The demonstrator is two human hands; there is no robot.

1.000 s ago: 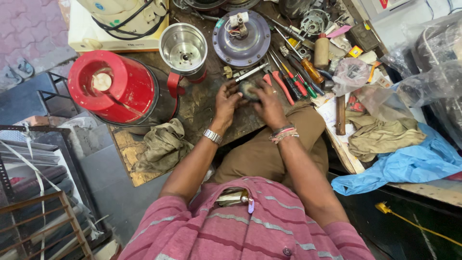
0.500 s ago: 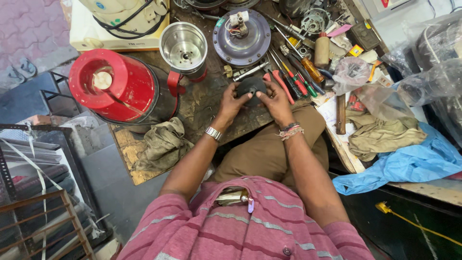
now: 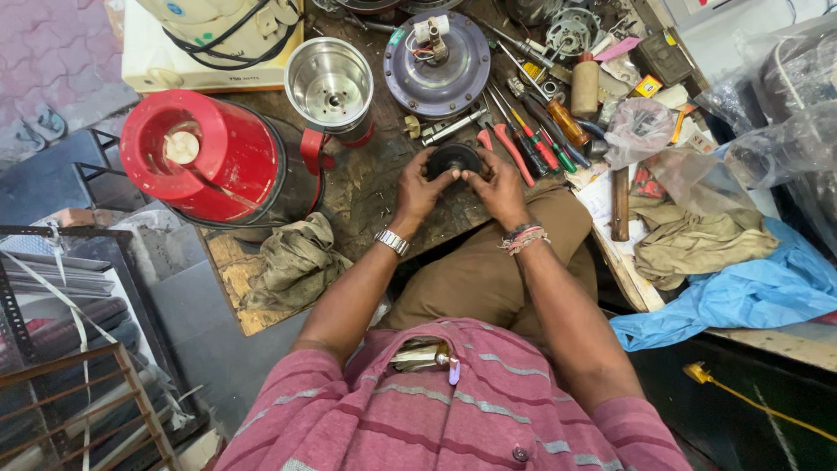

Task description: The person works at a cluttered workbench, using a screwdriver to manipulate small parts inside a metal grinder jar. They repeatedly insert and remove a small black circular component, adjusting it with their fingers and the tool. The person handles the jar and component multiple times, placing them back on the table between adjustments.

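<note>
Seemingly round black part (image 3: 453,158), pinched between both hands' fingers (image 3: 438,180)

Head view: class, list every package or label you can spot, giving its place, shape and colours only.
White rectangular appliance box: top left of the bench, dark print along its front edge.
Small yellow-and-red carton: upper right among the tools.
Clear plastic bag: right of the screwdrivers, crumpled.
</note>
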